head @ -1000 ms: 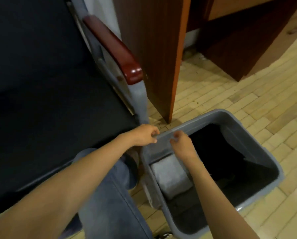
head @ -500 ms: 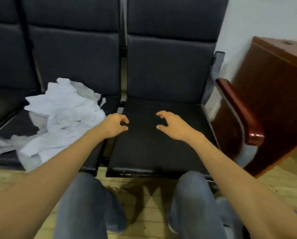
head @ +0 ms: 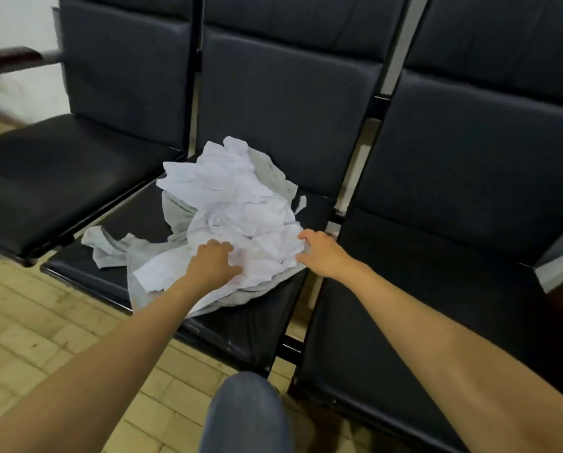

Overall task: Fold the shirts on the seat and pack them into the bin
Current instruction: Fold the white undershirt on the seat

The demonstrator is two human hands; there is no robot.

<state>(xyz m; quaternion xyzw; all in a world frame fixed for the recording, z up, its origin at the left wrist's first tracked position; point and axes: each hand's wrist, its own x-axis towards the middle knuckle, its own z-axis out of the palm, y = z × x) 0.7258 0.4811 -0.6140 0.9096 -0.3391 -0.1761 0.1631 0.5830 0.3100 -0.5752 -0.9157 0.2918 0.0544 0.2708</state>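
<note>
Shirts (head: 231, 204): limp, light, tangled; I'd lift one by its shoulders. Left hand (head: 213, 263) bent onto them, grip unclear; right hand (head: 322, 253) spread wide at their edge.

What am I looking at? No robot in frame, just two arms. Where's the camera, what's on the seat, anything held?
There is no machine here. A person works bare-handed, and the single camera sits on their head, looking forward and down, so the arms reach in from the bottom. A crumpled pile of shirts lies on the middle seat. The left hand is on the pile, fingers curled into the cloth. The right hand touches the pile's right edge; whether it pinches the cloth is unclear.
</note>
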